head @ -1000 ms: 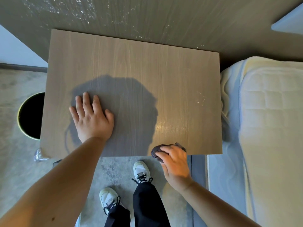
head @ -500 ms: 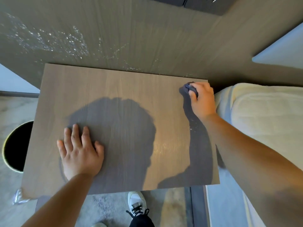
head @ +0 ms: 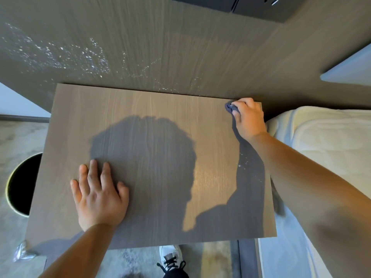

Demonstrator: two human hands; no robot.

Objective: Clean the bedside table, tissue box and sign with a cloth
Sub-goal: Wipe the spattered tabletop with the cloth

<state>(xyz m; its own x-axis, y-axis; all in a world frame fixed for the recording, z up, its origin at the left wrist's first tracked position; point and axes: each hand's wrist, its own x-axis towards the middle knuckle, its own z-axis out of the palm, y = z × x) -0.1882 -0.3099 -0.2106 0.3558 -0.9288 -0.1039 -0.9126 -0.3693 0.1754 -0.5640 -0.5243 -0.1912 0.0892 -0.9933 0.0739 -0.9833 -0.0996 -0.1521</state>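
Bunching the dark cloth [head: 230,107] under curled fingers, the right hand [head: 248,119] is pressed into the far right corner of the bedside table [head: 160,117], presumably so the corner gets wiped. The left hand [head: 98,194] is laid flat, fingers straight and spread, holding nothing, probably as a brace. White specks [head: 244,163] are seen behind the right fingers. Compared with half a second ago, the cloth is barely shifted. No tissue box or sign is seen.

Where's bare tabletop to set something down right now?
The table is bare along the back edge and through the middle, between the left hand and the right hand. The far right corner is taken: that hand holds the cloth there, with white specks along the right edge.
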